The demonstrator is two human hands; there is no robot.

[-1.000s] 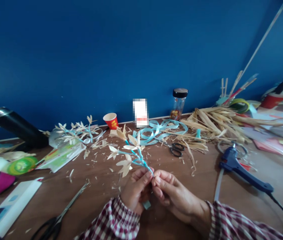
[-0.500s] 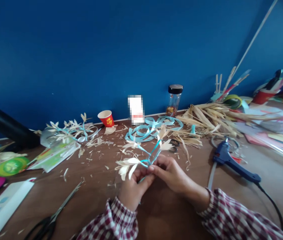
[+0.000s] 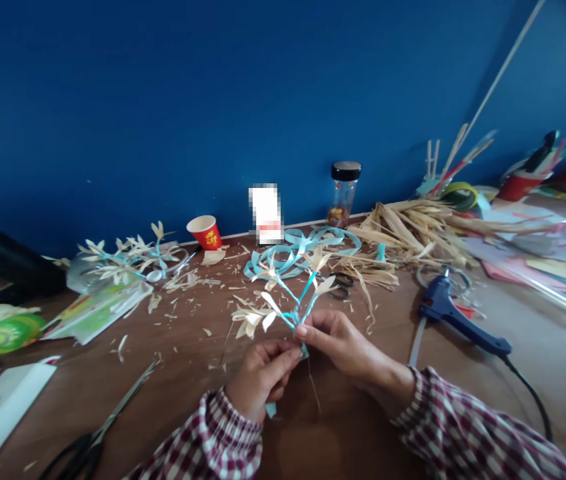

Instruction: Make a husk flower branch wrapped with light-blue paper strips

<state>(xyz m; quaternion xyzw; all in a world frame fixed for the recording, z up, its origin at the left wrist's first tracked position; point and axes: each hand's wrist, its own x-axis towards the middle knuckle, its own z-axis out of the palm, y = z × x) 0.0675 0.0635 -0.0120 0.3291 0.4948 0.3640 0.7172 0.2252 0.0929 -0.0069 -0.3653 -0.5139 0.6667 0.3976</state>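
A branching spray of cream husk flowers (image 3: 307,293) on blue-wrapped stems stands upright in front of me. My right hand (image 3: 347,347) pinches it where the stems join, thumb and fingers closed. Just left of that join, my left hand (image 3: 261,375) is closed on a light-blue ribbon strip (image 3: 271,409), whose end hangs below the palm. A bit of the same blue shows between the two hands at the stem base. From there a thin thread or wire (image 3: 314,387) dangles. The fingertips hide part of the join.
Black-handled scissors (image 3: 95,440) lie at left front, a blue glue gun (image 3: 463,323) at right. Behind the hands are coiled blue ribbon (image 3: 273,261), dry husks (image 3: 403,233), a jar (image 3: 343,193) and a red paper cup (image 3: 205,233). More husk flowers (image 3: 137,257) lie back left.
My left hand has drawn slightly down and left from the stem join, baring blue ribbon there and below the palm. My right hand keeps its pinch. The view has shifted a little.
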